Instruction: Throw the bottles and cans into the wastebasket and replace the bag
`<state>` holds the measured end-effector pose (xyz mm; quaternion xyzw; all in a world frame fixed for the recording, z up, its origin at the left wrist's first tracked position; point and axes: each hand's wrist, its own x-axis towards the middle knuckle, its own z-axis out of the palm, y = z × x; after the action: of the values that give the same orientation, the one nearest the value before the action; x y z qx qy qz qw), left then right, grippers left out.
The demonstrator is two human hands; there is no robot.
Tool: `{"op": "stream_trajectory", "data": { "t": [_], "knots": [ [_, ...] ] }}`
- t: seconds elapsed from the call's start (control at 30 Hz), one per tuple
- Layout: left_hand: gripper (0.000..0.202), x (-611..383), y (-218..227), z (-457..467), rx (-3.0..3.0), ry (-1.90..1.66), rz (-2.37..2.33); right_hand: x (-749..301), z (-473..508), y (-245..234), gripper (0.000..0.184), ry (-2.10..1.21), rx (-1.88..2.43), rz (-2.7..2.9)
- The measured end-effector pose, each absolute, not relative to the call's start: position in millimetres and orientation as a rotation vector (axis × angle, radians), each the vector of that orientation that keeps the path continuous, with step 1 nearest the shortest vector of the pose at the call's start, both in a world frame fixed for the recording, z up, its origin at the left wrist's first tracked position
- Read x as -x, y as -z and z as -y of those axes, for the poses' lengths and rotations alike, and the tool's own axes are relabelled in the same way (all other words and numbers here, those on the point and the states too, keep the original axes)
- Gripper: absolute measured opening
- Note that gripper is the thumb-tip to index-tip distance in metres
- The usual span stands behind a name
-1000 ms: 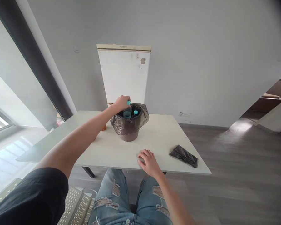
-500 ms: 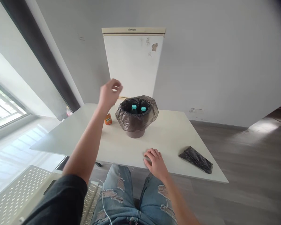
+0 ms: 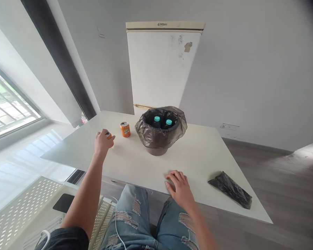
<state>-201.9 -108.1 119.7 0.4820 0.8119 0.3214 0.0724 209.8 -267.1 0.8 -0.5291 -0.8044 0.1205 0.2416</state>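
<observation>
My left hand (image 3: pixel 101 141) is closed around an orange can (image 3: pixel 110 138) at the left of the white table (image 3: pixel 135 166); the hand hides most of that can. A second orange can (image 3: pixel 125 130) with an opened top stands just to its right. Further right is a trash bin (image 3: pixel 157 151) lined with a dark see-through bag (image 3: pixel 159 137). Two bottles with teal caps (image 3: pixel 157 119) poke up inside it. My right hand (image 3: pixel 179 185) rests by the table's near edge with its fingers apart, holding nothing.
A folded black plastic bag (image 3: pixel 231 189) lies on the table's right side. Behind the table stands a white fridge (image 3: pixel 161 66). To my lower left are a perforated beige surface (image 3: pixel 28 205) and a dark flat object (image 3: pixel 63 202). A white cable (image 3: pixel 115 218) runs over my jeans.
My left hand has come down and left from beside the bin to an orange can on the table. My right hand stays at the near edge. The view has shifted slightly.
</observation>
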Motion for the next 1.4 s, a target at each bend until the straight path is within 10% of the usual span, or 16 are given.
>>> {"op": "stream_trajectory", "data": {
  "t": [0.1, 0.23, 0.43, 0.8, 1.1, 1.3, 1.4],
  "knots": [
    [0.074, 177.8, -168.1, 129.8, -1.367, -1.562, -2.386, -208.5, 266.9, -1.1, 0.009, -0.300, 1.449, 2.199],
    [0.053, 115.6, -246.1, 147.7, -1.703, -2.083, -1.996, -207.6, 267.2, -2.0, 0.007, -0.273, 1.450, 2.196],
    [0.047, 24.5, -291.0, 119.9, -2.051, -1.591, -1.765, -206.9, 268.7, -5.7, 0.006, -0.263, 1.426, 2.175],
    [0.040, -19.3, -253.2, 56.1, -2.375, -0.318, -1.791, -209.6, 269.9, -8.8, 0.006, -0.299, 1.410, 2.156],
    [0.025, 79.3, -257.0, 53.2, -2.107, -1.180, -2.066, -209.4, 269.8, -9.5, 0.006, -0.334, 1.406, 2.156],
    [0.088, 159.1, -173.2, 20.7, -1.906, -0.614, -2.298, -210.4, 268.5, -6.5, 0.009, -0.320, 1.416, 2.176],
    [0.076, 164.6, -135.9, 14.5, -1.907, -0.581, -2.194, -210.2, 267.8, -5.4, 0.011, -0.332, 1.429, 2.184]
  ]
}}
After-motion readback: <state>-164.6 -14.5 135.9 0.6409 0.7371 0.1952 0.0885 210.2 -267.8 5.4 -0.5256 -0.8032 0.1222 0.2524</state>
